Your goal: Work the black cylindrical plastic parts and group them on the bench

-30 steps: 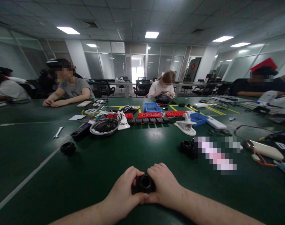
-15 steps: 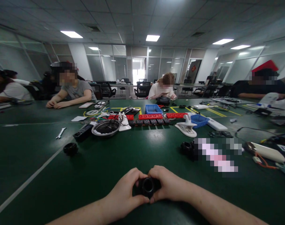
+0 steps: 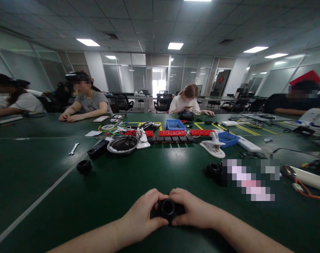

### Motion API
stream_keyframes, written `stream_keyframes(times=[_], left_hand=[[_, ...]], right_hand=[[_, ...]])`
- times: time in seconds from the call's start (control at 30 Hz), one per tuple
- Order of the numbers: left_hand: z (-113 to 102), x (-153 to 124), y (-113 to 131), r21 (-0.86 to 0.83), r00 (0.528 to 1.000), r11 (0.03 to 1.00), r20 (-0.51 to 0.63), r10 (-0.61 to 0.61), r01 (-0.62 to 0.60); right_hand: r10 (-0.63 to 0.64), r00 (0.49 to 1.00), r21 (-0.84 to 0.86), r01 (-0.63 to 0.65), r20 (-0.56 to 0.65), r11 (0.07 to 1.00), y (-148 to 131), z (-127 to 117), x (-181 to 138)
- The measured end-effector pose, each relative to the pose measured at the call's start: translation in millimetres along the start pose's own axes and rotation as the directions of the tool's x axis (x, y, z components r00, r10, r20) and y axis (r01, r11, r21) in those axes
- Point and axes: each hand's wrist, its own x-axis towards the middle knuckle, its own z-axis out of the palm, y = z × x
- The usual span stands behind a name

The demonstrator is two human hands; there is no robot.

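A small black hollow cylindrical part [image 3: 167,207], its round opening facing up toward me, is held low in the middle of the view. My left hand [image 3: 146,214] grips it from the left, thumb at the near side and fingertips at the far side. From the right, my right hand [image 3: 187,209] closes on the same part with thumb and fingers. Its lower portion is partly hidden by the fingers. A similar black ribbed part [image 3: 84,167] lies to the left, and another black round part [image 3: 213,170] lies to the right beside a blurred-out patch.
On the green table [image 3: 138,175] are a wrench [image 3: 73,149], a round black dish [image 3: 122,144], a white clip base [image 3: 213,148], red strips [image 3: 172,133] and blue trays [image 3: 175,124], [image 3: 228,139]. Cables and a cream-coloured device [image 3: 308,177] are at right. Several people sit around the table.
The view has shifted slightly, so the table things appear a little further right and lower. Both hands keep hold of the black part; the right thumb has moved slightly away from the left thumb.
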Motion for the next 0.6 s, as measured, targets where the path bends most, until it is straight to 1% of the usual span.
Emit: stream_keyframes(times=[0.03, 0.1, 0.2, 0.27, 0.33, 0.4, 0.5, 0.6], left_hand=[[-0.4, -0.3, 0.1, 0.007, 1.000, 1.000, 0.006, 0.004, -0.004], [0.7, -1.2, 1.3, 0.022, 1.000, 1.000, 0.003, -0.001, 0.001], [5.6, -2.6, 3.7, 0.025, 0.998, 0.999, -0.032, -0.047, 0.048], [9.4, -2.9, 4.3, 0.018, 0.993, 0.996, -0.070, -0.090, 0.091], [12.1, -2.6, 3.6, 0.013, 0.988, 0.993, -0.101, -0.114, 0.116], [12.9, -2.0, 2.0, 0.014, 0.988, 0.994, -0.113, -0.108, 0.111], [9.8, -1.7, 0.5, 0.004, 0.994, 0.998, -0.086, -0.067, 0.067], [3.4, -1.9, 1.4, -0.025, 0.999, 1.000, -0.052, 0.009, -0.010]], right_hand=[[-0.004, 1.000, 0.009, 0.004, 0.013, 1.000, 1.6, -1.3, 0.1], [0.009, 1.000, -0.006, -0.009, -0.010, 1.000, 3.1, 0.0, 1.3], [0.074, 0.994, -0.107, -0.083, -0.083, 0.991, 2.0, 9.9, 4.2], [0.108, 0.982, -0.192, -0.137, -0.152, 0.972, -0.1, 18.1, 6.2], [0.114, 0.971, -0.260, -0.168, -0.210, 0.951, -2.3, 24.0, 7.8], [0.109, 0.967, -0.288, -0.175, -0.232, 0.941, -3.9, 25.9, 8.3], [0.080, 0.977, -0.235, -0.127, -0.200, 0.964, -3.6, 20.4, 6.0], [0.031, 0.993, -0.096, -0.042, -0.110, 0.995, 0.6, 8.8, 1.0]])
